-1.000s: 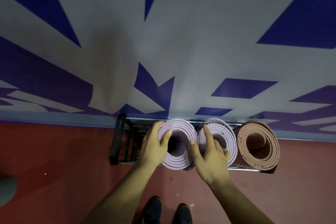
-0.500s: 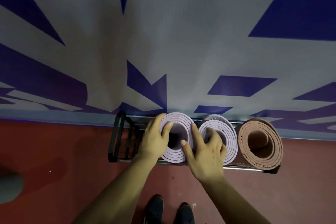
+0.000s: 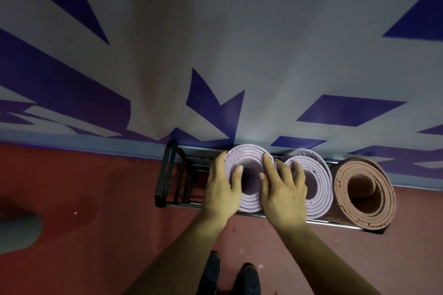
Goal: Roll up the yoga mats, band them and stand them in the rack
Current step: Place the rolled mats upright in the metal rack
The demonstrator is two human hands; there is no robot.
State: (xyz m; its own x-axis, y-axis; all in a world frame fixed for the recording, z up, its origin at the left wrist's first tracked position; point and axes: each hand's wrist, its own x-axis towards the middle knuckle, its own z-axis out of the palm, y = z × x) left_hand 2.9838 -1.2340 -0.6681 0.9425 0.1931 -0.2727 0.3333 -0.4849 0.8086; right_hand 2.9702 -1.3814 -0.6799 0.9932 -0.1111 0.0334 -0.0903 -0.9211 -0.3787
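1. Three rolled mats stand on end in the black rack (image 3: 167, 175) against the wall.
2. Left hand (image 3: 221, 189) pinches the wall of the left lilac mat (image 3: 249, 205), thumb at the core, fingers round the outside, same as before.
3. Right hand (image 3: 282, 194) is spread flat. Its index is now on that mat's far rim, a second ago on the middle lilac mat (image 3: 321, 189), where the other fingers rest.
4. Tan mat (image 3: 341, 189) is far right, untouched.

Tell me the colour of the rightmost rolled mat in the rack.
The rightmost mat is dusty pink, head view.
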